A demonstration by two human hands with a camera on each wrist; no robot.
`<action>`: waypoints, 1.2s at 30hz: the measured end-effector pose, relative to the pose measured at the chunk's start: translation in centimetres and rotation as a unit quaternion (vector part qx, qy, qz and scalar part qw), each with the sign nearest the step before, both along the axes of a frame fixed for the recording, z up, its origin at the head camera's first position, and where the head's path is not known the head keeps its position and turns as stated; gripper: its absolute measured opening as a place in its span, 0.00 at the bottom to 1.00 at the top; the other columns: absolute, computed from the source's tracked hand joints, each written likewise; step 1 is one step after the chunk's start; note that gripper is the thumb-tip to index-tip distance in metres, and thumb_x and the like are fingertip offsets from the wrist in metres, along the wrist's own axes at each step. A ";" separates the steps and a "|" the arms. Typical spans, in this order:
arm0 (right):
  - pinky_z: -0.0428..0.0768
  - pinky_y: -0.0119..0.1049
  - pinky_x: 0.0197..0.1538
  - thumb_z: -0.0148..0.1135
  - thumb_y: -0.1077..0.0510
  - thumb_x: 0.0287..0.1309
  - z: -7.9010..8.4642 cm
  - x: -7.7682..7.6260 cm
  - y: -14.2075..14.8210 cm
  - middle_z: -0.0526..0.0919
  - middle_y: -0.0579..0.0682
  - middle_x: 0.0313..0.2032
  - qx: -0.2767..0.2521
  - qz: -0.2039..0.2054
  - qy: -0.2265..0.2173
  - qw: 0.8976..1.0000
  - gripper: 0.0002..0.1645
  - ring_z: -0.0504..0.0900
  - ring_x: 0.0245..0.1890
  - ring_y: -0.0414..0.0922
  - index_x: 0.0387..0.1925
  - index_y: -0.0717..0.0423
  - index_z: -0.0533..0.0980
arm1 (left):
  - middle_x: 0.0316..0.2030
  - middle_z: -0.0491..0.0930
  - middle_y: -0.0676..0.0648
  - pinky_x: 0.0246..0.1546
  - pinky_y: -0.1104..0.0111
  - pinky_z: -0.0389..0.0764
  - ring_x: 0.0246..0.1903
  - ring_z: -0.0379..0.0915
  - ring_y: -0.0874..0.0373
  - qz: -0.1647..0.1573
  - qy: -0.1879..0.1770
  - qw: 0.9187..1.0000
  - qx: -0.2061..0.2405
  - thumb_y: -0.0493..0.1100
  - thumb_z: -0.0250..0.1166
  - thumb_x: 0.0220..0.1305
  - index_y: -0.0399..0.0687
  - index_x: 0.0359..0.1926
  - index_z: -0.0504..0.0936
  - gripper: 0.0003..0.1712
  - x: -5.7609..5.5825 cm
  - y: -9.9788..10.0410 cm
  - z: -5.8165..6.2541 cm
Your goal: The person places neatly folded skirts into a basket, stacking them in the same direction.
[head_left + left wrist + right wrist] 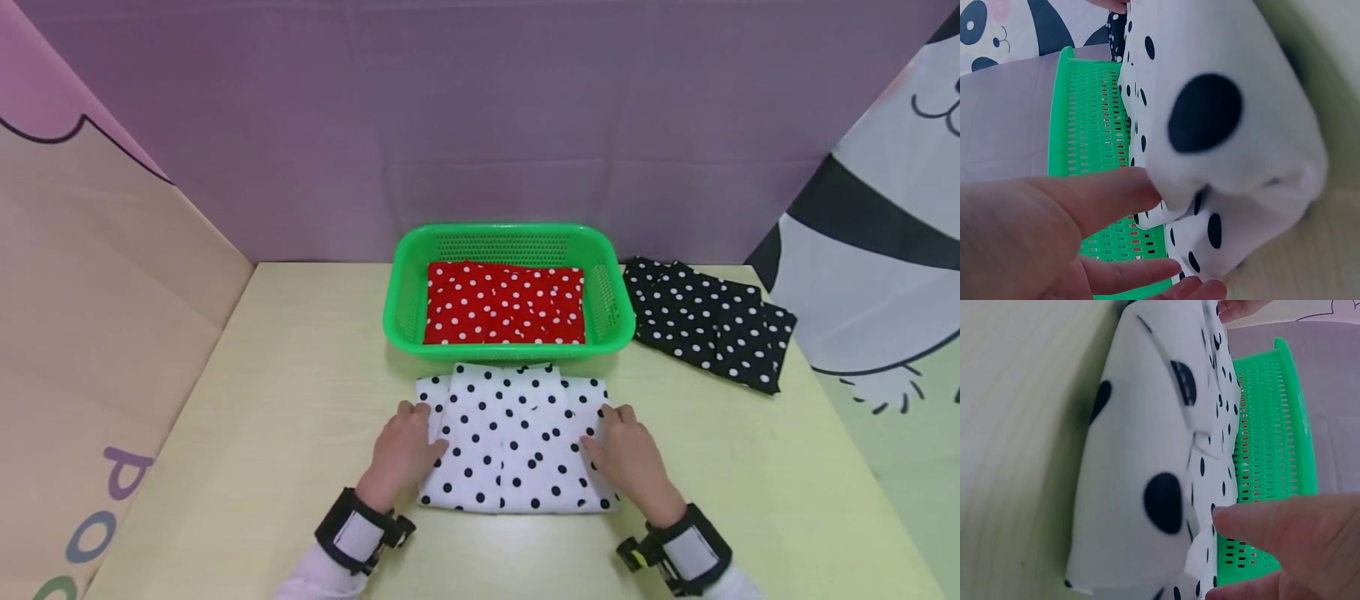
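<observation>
The left hand (401, 454) is spread, thumb apart, touching the 9 o'clock edge of the white dotted cloth (517, 442), which lies at 6 o'clock from the green basket (510, 352). The right hand (633, 461) is likewise spread at 3 o'clock. Uneven pull may open the loose folds; low clearance may snag them on the basket.

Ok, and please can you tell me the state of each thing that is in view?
White dotted cloth: folded, on the table in front of the basket.
Red dotted cloth: folded, inside the basket.
Black dotted cloth: folded, outside, right of the basket.
Green basket: upright, holding the red cloth.
Left hand: touching the white cloth's left side.
Right hand: touching its right side.
</observation>
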State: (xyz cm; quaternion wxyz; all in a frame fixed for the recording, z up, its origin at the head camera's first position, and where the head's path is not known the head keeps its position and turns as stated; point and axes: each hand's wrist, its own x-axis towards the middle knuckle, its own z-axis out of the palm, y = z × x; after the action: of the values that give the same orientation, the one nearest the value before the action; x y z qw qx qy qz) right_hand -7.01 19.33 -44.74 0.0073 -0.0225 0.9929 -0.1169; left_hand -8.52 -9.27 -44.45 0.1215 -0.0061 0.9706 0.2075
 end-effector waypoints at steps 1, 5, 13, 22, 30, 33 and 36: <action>0.80 0.46 0.36 0.66 0.50 0.49 0.0 -0.1 0.0 0.72 0.70 0.43 0.001 -0.004 -0.008 1.000 0.38 0.77 0.29 0.54 0.52 0.77 0.69 | 0.43 0.70 0.37 0.35 0.62 0.78 0.33 0.70 0.51 0.001 -0.002 1.000 -0.005 0.48 0.69 0.51 0.32 0.55 0.71 0.35 0.0 0.1 0.0; 0.80 0.45 0.35 0.66 0.49 0.49 0.0 -0.3 -0.2 0.71 0.70 0.45 0.002 -0.018 -0.038 0.999 0.39 0.76 0.29 0.53 0.53 0.76 0.68 | 0.43 0.70 0.36 0.33 0.63 0.79 0.33 0.70 0.51 -0.001 -0.003 1.000 -0.021 0.50 0.70 0.49 0.31 0.55 0.70 0.38 0.0 0.4 -0.1; 0.79 0.46 0.34 0.66 0.50 0.48 -0.4 -0.3 -0.3 0.68 0.72 0.46 -0.001 -0.031 -0.036 0.999 0.40 0.76 0.29 0.55 0.53 0.77 0.66 | 0.38 0.69 0.37 0.25 0.66 0.77 0.27 0.68 0.54 0.009 0.026 0.999 -0.046 0.49 0.72 0.46 0.29 0.52 0.71 0.37 0.2 1.2 -0.4; 0.80 0.46 0.34 0.63 0.56 0.51 -1.4 -0.2 -0.8 0.66 0.74 0.45 -0.050 -0.040 -0.031 0.997 0.37 0.76 0.27 0.54 0.54 0.80 0.62 | 0.38 0.69 0.35 0.22 0.67 0.76 0.24 0.68 0.53 0.030 0.036 0.998 -0.033 0.43 0.73 0.44 0.27 0.52 0.69 0.37 0.3 1.6 -0.7; 0.78 0.39 0.30 0.61 0.60 0.52 -1.9 -0.2 -1.2 0.69 0.67 0.41 -0.064 -0.031 -0.022 0.997 0.32 0.73 0.25 0.47 0.53 0.77 0.63 | 0.34 0.72 0.37 0.23 0.64 0.76 0.24 0.70 0.50 0.054 0.025 0.998 0.021 0.39 0.70 0.45 0.29 0.49 0.71 0.30 0.0 1.5 -0.7; 0.76 0.37 0.27 0.61 0.62 0.52 -1.9 -0.2 -1.4 0.71 0.64 0.37 -0.060 -0.020 -0.014 0.998 0.28 0.71 0.23 0.45 0.50 0.75 0.65 | 0.32 0.75 0.38 0.26 0.62 0.77 0.26 0.72 0.49 0.053 0.024 0.998 0.030 0.37 0.68 0.47 0.30 0.47 0.72 0.26 -0.1 1.4 -0.7; 0.73 0.35 0.25 0.61 0.63 0.52 -1.7 -0.2 -1.4 0.71 0.61 0.33 -0.061 -0.013 -0.013 0.998 0.23 0.70 0.22 0.45 0.46 0.74 0.67 | 0.32 0.76 0.38 0.27 0.61 0.77 0.28 0.74 0.48 0.048 0.025 0.998 0.039 0.36 0.66 0.48 0.30 0.45 0.73 0.22 -0.1 1.3 -0.8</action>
State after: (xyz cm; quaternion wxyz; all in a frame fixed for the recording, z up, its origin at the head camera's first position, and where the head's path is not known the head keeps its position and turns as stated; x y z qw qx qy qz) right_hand -7.23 17.88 -46.45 0.0173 -0.0088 0.9840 -0.1773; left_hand -8.63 -7.98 -45.24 0.0875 -0.0431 0.9630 0.2512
